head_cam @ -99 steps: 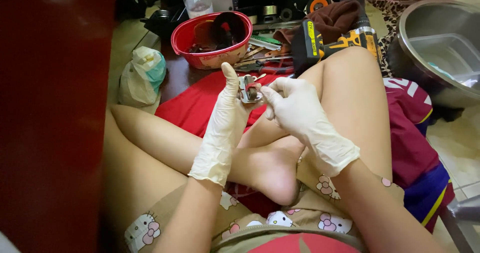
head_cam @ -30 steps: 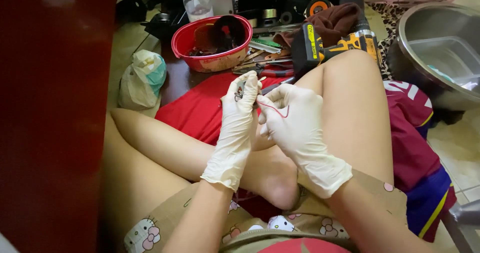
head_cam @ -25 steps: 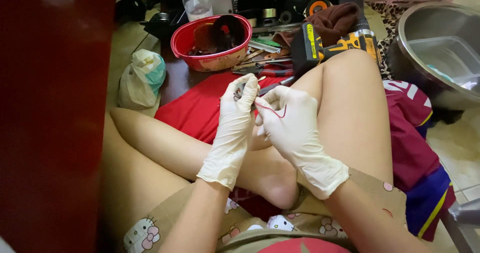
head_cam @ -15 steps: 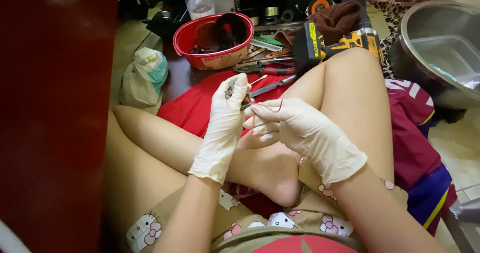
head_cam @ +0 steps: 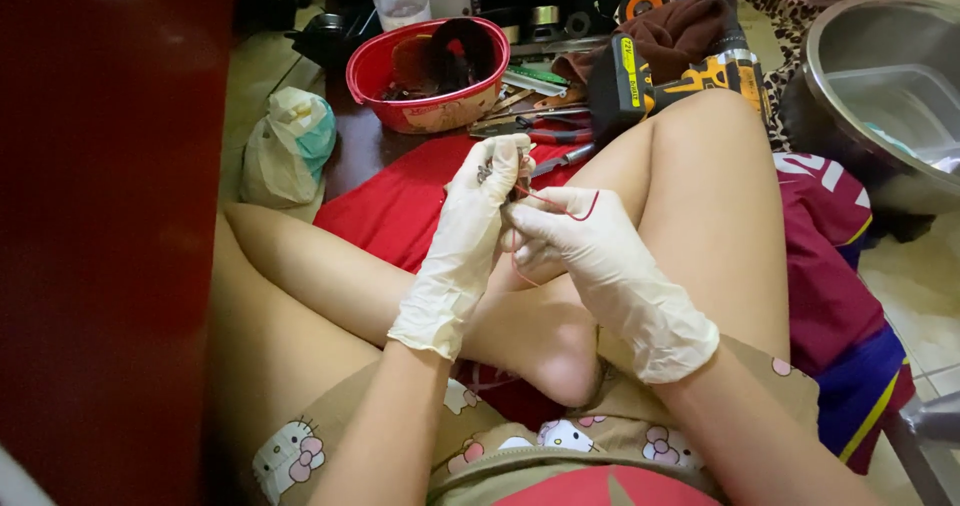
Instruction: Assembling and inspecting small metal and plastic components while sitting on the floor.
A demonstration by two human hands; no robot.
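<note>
Bowl (head_cam: pixel 400 116) red w/ small tools inside, steel basin (head_cam: pixel 850 56) nearby

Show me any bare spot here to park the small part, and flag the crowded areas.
Bare red cloth lies between the red bowl, the plastic bag and the left hand. Some tiled floor shows below the metal basin. Crowded: tools and the drill beyond the right hand.

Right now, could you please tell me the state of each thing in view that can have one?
left hand: gloved, pinching a small metal part.
right hand: gloved, fingers on the thin red wire.
thin red wire: slack, looped.
red bowl: upright, holds parts.
plastic bag: knotted shut.
metal basin: upright, holds a clear tub.
cordless drill: lying down.
</note>
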